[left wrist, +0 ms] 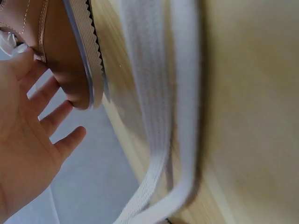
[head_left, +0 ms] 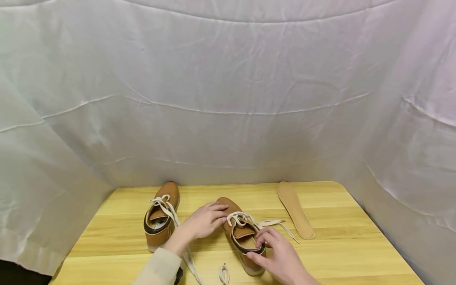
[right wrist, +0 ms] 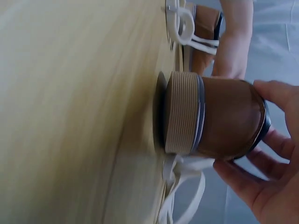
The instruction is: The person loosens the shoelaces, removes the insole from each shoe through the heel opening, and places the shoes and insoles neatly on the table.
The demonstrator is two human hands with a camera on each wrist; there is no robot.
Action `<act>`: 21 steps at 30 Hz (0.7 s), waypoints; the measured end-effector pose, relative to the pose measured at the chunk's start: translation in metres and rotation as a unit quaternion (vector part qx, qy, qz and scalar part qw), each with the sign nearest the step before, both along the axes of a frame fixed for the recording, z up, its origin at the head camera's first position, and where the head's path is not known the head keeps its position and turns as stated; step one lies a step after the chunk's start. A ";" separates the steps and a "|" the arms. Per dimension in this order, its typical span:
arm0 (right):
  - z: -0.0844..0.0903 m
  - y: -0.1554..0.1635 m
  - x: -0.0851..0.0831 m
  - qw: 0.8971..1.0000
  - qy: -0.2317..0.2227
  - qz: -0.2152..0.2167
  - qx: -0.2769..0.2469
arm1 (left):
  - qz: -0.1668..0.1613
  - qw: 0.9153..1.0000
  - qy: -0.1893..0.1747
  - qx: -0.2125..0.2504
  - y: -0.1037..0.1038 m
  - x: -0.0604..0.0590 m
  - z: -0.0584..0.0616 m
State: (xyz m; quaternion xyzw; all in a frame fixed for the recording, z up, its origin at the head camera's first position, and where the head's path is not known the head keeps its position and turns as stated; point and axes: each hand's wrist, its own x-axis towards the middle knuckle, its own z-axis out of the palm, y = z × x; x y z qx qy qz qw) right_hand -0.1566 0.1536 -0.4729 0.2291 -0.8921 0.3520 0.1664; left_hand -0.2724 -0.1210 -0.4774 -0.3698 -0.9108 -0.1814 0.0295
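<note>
A brown leather shoe point(head_left: 244, 232) with cream laces stands on the table, its toe pointing away. My left hand point(head_left: 206, 221) rests on its toe and side, the fingers fairly straight and spread. At the heel, my right hand point(head_left: 279, 255) grips the dark padded collar point(right wrist: 267, 122), with some fingertips reaching inside the opening. A tan lining or insole point(head_left: 248, 242) shows within the shoe; how far back it lies is partly hidden by the fingers. The shoe's heel point(right wrist: 229, 116) fills the middle of the right wrist view.
A matching shoe point(head_left: 170, 192) stands to the left, its long cream lace point(head_left: 192, 266) trailing toward the front under my left forearm. One loose tan insole point(head_left: 295, 209) lies at the right. A small lace loop point(head_left: 224, 274) lies near the front. Grey cloth point(head_left: 228, 138) hangs behind the table.
</note>
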 end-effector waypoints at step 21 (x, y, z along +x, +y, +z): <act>0.007 0.048 -0.046 0.997 -0.006 0.073 0.013 | 0.070 0.996 0.046 -0.039 -0.019 0.069 0.008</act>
